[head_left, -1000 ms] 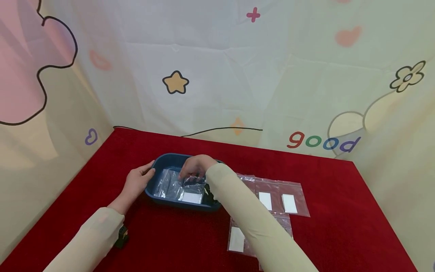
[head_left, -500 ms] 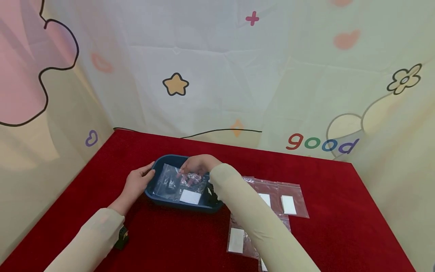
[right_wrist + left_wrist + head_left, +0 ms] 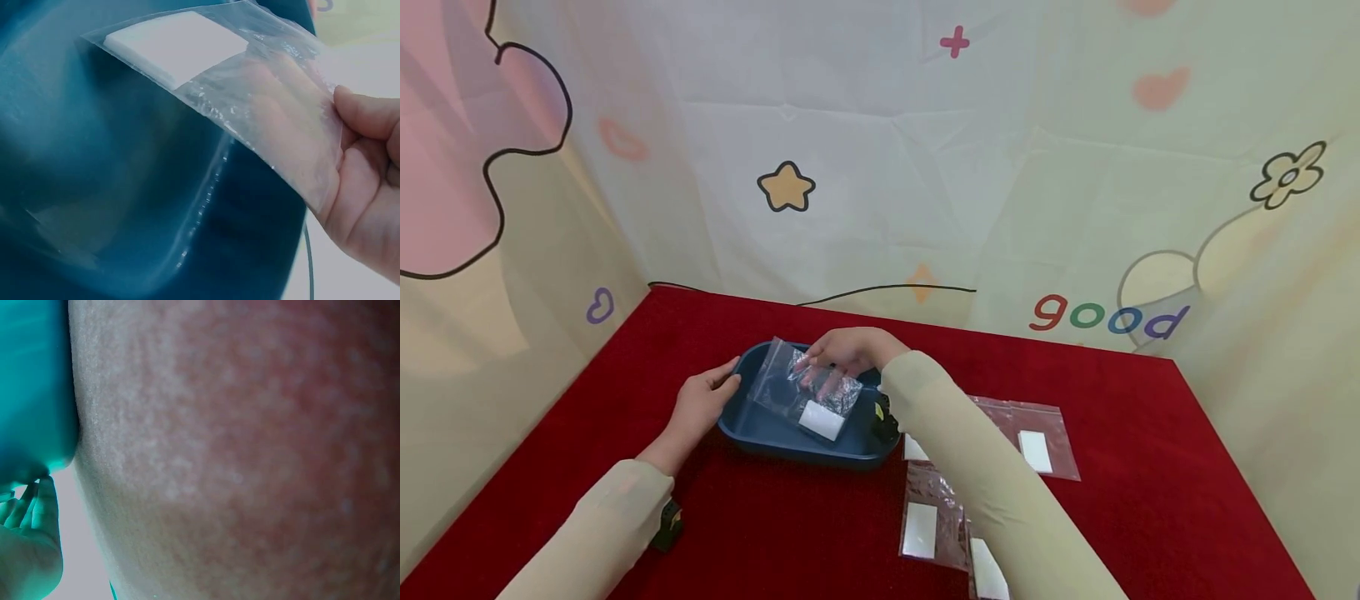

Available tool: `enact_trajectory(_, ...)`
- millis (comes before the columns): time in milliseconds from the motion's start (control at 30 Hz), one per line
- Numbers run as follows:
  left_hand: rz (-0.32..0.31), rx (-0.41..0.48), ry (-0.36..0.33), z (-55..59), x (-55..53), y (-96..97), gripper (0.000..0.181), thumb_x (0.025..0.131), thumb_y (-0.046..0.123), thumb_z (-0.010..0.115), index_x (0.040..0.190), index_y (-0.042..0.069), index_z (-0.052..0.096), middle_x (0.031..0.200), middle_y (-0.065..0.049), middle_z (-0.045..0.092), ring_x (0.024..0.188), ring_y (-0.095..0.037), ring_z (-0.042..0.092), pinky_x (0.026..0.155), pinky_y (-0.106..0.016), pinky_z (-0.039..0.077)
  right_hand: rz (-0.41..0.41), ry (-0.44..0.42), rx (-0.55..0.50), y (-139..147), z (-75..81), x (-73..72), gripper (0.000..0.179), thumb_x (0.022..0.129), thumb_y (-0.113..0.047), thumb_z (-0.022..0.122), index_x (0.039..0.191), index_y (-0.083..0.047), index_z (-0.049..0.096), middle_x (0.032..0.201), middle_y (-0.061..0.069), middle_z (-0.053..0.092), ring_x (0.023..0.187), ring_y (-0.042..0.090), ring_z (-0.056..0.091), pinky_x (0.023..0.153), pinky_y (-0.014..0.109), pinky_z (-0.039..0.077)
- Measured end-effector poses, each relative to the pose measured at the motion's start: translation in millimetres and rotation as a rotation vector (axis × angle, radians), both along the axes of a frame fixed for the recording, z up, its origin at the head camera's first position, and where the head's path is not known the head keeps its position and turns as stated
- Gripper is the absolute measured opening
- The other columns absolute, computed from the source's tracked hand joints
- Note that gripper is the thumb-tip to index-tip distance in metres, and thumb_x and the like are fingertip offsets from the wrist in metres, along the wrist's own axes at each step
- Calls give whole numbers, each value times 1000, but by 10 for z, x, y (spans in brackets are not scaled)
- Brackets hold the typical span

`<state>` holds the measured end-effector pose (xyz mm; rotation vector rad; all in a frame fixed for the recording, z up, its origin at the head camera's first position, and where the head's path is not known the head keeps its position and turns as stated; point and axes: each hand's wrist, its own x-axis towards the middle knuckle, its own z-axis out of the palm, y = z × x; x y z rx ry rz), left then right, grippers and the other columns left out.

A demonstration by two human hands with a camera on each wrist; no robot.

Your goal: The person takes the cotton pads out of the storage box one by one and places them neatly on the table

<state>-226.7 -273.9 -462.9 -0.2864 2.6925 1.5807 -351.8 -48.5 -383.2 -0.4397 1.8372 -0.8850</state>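
My right hand (image 3: 850,350) pinches a clear zip bag (image 3: 275,125) by its edge, thumb on top and fingers showing through the plastic behind. A flat white piece (image 3: 178,47) lies in the bag's far end. This bag hangs tilted over the blue plastic basin (image 3: 767,433), whose inner floor shows beneath it. At the basin's left side, my left hand (image 3: 700,404) holds the rim with its thumb at the edge. In the left wrist view, fingers (image 3: 44,509) meet the basin's outer wall; skin close to the lens fills most of that view.
Several zip bags with white pieces lie flat on the red cloth (image 3: 790,533) to the basin's right, such as one bag (image 3: 1060,433) at the far right. My right sleeve (image 3: 992,500) covers part of them. A printed curtain (image 3: 880,208) stands behind the table.
The right hand has lifted the zip bag off the basin floor and moved slightly up and right, tilting it. The left hand stays at the rim.
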Motion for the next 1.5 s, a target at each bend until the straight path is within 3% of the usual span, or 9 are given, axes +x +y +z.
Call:
enact_trajectory(233, 10, 5, -7, 3, -6, 0, 53, 108, 23, 48, 157, 6, 37, 162, -22, 37, 152, -41, 37, 120, -55, 41, -34, 25, -39, 82, 117, 3, 40, 109, -12, 45, 148, -5, 54, 139, 20, 66, 78, 17, 76, 68, 29, 62)
enact_trajectory(600, 13, -12, 16, -1, 4, 12, 51, 108, 21, 49, 156, 5, 39, 160, -21, 40, 151, -39, 38, 121, -53, 39, -20, 87, -83, 216, 220, 80, 42, 110, -14, 43, 150, -5, 51, 137, 19, 66, 76, 12, 75, 64, 25, 61)
enact_trajectory(1000, 2, -33, 9, 3, 3, 8, 52, 108, 21, 49, 156, 4, 38, 160, -23, 39, 150, -41, 38, 119, -56, 41, -65, 82, -91, 393, 326, 146, 41, 109, -16, 45, 149, -6, 52, 137, 18, 66, 79, 14, 76, 67, 25, 62)
enact_trajectory(1500, 0, -22, 13, 15, 11, 23, 51, 108, 20, 48, 156, 3, 38, 160, -22, 39, 151, -40, 37, 120, -54, 40, -221, 55, -211, 728, 321, 254, 42, 111, -16, 42, 151, -8, 48, 142, 20, 63, 78, 12, 77, 64, 24, 62)
